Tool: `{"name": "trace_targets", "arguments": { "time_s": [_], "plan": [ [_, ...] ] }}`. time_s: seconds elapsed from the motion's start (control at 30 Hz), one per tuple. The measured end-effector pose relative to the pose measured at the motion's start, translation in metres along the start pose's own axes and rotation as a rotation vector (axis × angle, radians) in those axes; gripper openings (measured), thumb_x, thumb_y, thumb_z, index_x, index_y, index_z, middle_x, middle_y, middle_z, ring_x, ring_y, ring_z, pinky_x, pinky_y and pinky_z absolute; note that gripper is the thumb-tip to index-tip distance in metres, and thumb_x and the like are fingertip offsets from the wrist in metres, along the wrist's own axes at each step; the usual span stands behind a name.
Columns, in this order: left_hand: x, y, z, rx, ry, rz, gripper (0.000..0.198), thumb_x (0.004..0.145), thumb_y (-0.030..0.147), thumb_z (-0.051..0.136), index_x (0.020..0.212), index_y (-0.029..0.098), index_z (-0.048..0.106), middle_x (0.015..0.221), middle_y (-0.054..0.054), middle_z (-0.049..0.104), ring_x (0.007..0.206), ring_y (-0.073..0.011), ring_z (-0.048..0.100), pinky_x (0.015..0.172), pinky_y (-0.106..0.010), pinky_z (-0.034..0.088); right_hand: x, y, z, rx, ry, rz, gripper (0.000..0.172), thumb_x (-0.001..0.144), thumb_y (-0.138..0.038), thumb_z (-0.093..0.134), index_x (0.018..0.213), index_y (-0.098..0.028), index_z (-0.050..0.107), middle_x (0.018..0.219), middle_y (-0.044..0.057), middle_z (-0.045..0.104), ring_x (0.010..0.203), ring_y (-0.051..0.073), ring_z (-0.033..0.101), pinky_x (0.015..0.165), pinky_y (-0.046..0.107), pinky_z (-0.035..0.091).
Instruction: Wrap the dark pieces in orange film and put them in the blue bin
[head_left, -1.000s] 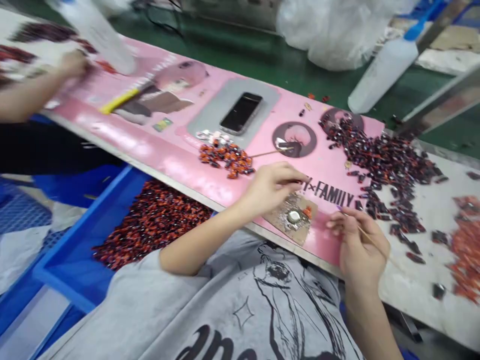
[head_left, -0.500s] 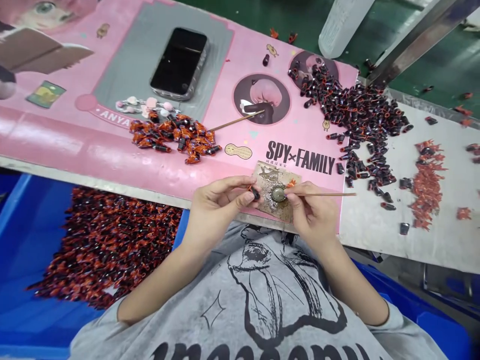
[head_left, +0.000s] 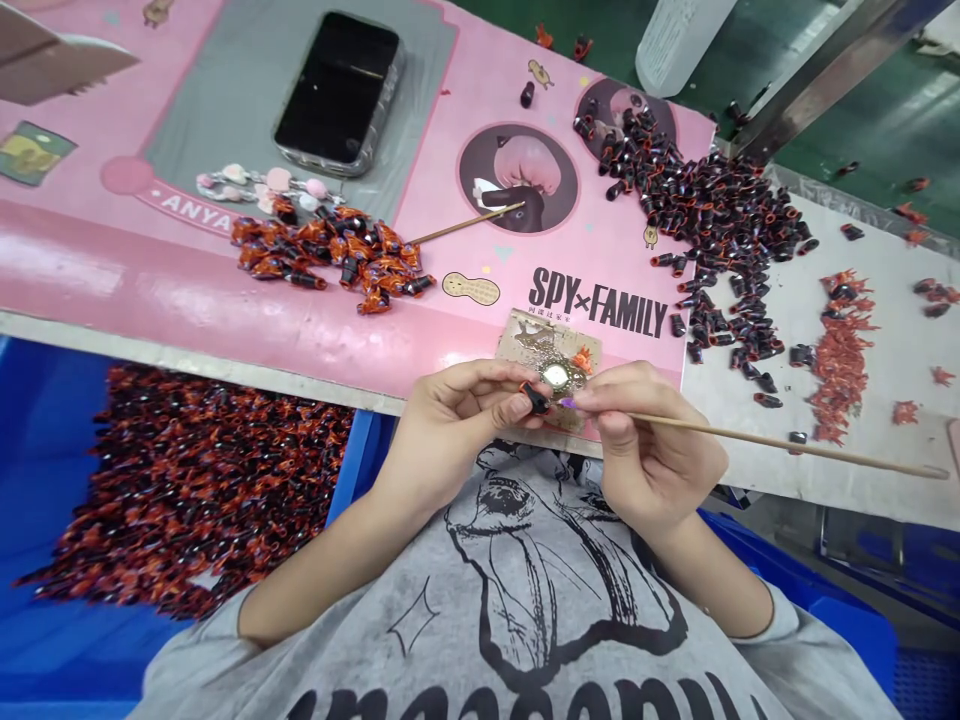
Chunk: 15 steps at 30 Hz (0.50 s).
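Note:
Between its thumb and fingers, my left hand (head_left: 457, 425) pinches a small black plastic piece (head_left: 535, 398) with an orange end. My right hand (head_left: 660, 445) grips a thin wooden stick (head_left: 780, 440), whose long end points out to the right. A small purple bit (head_left: 568, 403) shows at the right fingertips, close to the black piece; I cannot tell whether it is on the stick. Just beyond the fingers lies a wet, stained square card (head_left: 517, 345) with a shiny round blob (head_left: 556, 376) on it. A small orange spiky piece (head_left: 583, 358) rests on the card.
Black pieces (head_left: 705, 210) are heaped at the right, beside orange spiky pieces (head_left: 844, 360). Joined orange-and-black pieces (head_left: 330, 250) lie left, near a second stick (head_left: 469, 222), a bracelet (head_left: 274, 187) and a phone (head_left: 341, 90). A blue bin (head_left: 45, 430) full of pieces stands below left.
My right hand has drawn the stick away from the round blob, toward me, and its long end now reaches farther right. My left hand has moved slightly right with the black piece.

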<state>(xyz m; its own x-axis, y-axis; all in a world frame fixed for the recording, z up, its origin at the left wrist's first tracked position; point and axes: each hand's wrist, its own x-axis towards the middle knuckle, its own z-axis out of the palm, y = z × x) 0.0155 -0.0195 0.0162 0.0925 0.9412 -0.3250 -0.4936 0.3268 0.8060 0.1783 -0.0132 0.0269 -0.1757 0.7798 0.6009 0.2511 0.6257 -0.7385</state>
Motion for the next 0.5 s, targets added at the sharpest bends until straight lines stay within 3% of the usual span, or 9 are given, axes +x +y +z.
{"name": "trace_targets", "arguments": {
  "time_s": [0.33,0.5],
  "plan": [
    [-0.007,0.0023,0.0046,0.047,0.005,0.002,0.023,0.063,0.038,0.094,0.078,0.027,0.08,0.079,-0.001,0.08,0.069,-0.0168,0.075,0.066,-0.029,0.066,0.0014,0.0011,-0.004,-0.021,-0.096,-0.086,0.018,0.102,-0.018,0.049,0.1,-0.02,0.067,0.083,0.004,0.071,0.077,0.017,0.069,0.064,0.03,0.058],
    [-0.0096,0.002,0.0098,0.038,0.0,0.017,0.022,0.064,0.034,0.094,0.081,0.028,0.082,0.077,0.0,0.08,0.067,-0.0151,0.074,0.064,-0.025,0.065,-0.0014,-0.0032,-0.0058,0.061,0.044,0.064,0.016,0.102,-0.025,0.055,0.096,-0.02,0.069,0.084,0.004,0.073,0.076,0.015,0.07,0.062,0.026,0.058]
  ]
}}
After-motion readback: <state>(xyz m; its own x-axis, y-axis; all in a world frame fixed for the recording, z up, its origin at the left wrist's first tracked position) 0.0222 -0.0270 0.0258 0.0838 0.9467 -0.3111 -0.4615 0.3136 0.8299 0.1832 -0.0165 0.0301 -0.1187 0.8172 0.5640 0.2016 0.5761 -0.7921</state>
